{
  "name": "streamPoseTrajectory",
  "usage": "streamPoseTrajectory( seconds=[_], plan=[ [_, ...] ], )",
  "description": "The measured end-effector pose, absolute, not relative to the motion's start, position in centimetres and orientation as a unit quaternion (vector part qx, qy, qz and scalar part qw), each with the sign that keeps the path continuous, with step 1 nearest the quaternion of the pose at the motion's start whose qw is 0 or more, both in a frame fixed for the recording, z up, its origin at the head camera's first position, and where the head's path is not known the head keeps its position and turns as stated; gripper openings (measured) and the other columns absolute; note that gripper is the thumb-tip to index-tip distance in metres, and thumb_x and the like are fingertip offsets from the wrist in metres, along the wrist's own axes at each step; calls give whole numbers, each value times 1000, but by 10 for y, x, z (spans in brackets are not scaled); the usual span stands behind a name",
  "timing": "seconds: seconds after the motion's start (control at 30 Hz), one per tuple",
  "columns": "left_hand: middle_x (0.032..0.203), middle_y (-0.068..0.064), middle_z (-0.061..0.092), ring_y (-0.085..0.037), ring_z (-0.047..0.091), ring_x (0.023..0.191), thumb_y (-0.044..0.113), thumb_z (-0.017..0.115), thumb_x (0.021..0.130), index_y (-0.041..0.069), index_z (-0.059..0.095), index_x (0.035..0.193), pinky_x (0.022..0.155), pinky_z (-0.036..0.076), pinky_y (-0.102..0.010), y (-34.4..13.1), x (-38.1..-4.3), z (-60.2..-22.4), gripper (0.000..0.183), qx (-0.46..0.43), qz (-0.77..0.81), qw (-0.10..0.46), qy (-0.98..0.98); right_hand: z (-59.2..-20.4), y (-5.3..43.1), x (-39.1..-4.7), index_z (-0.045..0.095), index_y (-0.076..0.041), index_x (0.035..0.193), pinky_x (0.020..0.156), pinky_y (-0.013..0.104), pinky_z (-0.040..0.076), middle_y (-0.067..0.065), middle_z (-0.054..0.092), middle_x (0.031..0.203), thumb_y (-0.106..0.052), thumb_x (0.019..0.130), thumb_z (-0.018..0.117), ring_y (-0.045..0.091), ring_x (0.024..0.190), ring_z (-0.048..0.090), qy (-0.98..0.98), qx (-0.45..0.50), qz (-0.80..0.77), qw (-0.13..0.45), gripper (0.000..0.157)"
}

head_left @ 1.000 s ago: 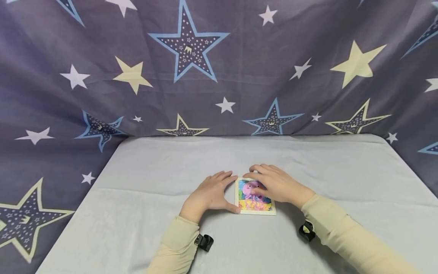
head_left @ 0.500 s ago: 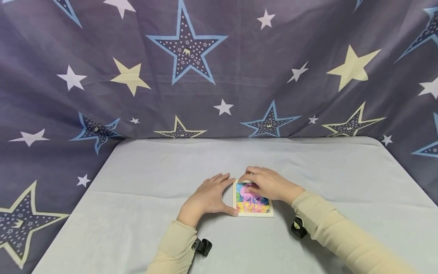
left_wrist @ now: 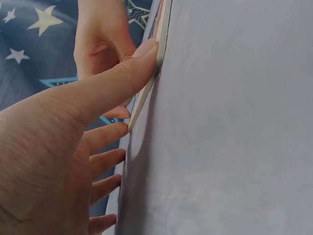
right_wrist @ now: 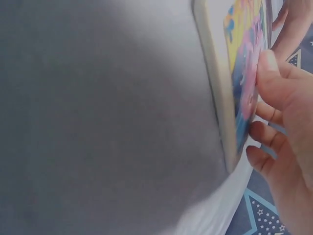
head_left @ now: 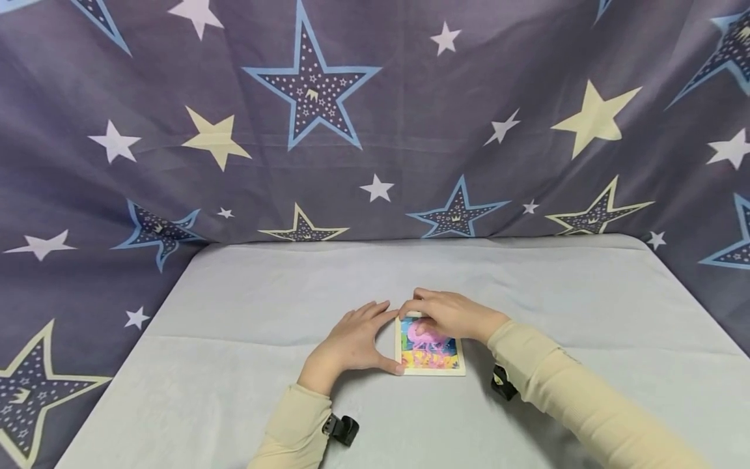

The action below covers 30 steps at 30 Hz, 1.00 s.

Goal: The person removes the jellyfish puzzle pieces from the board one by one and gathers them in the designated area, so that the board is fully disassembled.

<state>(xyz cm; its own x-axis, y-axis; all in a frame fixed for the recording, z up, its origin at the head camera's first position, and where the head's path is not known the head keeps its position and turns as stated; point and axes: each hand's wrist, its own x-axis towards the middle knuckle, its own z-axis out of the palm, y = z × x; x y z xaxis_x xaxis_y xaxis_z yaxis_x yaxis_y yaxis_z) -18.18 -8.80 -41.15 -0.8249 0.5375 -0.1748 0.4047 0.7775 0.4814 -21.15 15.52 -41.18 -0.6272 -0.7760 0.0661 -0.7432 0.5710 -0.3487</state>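
A small square picture puzzle board (head_left: 430,359) lies on the pale cloth. It has a cream frame and shows a pink octopus-like figure over yellow. My left hand (head_left: 349,345) spans its left side, thumb at the near corner and index fingertip at the far one; the left wrist view shows the thumb (left_wrist: 142,56) on the frame's edge. My right hand (head_left: 451,315) holds the far side, index at the far left corner. In the right wrist view its thumb (right_wrist: 270,73) lies on the picture (right_wrist: 247,73) and the other fingers curl at the far edge. Part of the picture is hidden under this hand.
Light grey cloth (head_left: 281,280) covers the table around the board. Behind and to the sides hangs a dark curtain (head_left: 404,98) printed with stars. Black camera mounts sit under the left wrist (head_left: 342,430) and the right wrist (head_left: 502,383).
My right hand has slid left along the board's far edge, its index finger reaching the far left corner. My left hand keeps its place on the board. The whole view has shifted slightly.
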Motion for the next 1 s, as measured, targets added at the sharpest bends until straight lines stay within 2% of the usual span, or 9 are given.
streamPoseTrajectory(
  seconds=[0.23,0.4,0.6,0.73,0.87,0.93,1.0],
  plan=[
    [169,-10,33,-36,24,158,53,92,71,17,45,158,129,18,-59,-90,-181,-413,106,249,223,156,929,-414,157,-217,67,-22,125,80,30,54,-2,57,102,-26,95,73,8,83,53,885,-417,-192,72,31],
    [170,-9,31,-35,22,159,54,92,71,17,44,159,129,15,-59,-90,-182,-413,107,245,226,162,929,-414,157,-218,67,-24,123,79,31,54,-4,56,99,-29,93,73,7,82,52,883,-423,-193,63,30],
    [170,-8,30,-35,21,159,54,92,71,20,43,159,130,12,-58,-91,-184,-413,106,245,229,163,928,-411,158,-218,67,-25,126,81,34,56,-4,56,102,-30,97,70,8,83,53,882,-437,-169,55,29],
    [170,-9,31,-35,22,159,53,92,71,19,44,159,130,13,-59,-90,-184,-413,105,250,229,160,927,-411,158,-219,66,-25,129,88,41,58,0,60,109,-31,99,68,14,92,60,882,-442,-150,60,31],
    [170,-8,30,-35,20,159,54,91,72,20,43,159,130,12,-59,-91,-184,-414,105,250,233,163,926,-410,158,-219,64,-25,133,95,49,58,7,66,122,-31,101,66,25,112,66,884,-447,-122,62,33],
    [170,-8,31,-35,21,159,54,91,72,21,43,159,130,12,-60,-91,-184,-415,105,249,235,163,925,-410,158,-220,64,-25,135,94,49,58,8,67,123,-32,101,65,26,113,67,883,-452,-110,62,34],
    [170,-8,31,-36,21,159,54,91,72,21,44,159,129,13,-60,-91,-184,-415,105,249,236,162,925,-410,158,-221,63,-25,134,91,47,59,6,66,120,-32,101,65,23,106,67,881,-458,-100,58,34]
  ],
)
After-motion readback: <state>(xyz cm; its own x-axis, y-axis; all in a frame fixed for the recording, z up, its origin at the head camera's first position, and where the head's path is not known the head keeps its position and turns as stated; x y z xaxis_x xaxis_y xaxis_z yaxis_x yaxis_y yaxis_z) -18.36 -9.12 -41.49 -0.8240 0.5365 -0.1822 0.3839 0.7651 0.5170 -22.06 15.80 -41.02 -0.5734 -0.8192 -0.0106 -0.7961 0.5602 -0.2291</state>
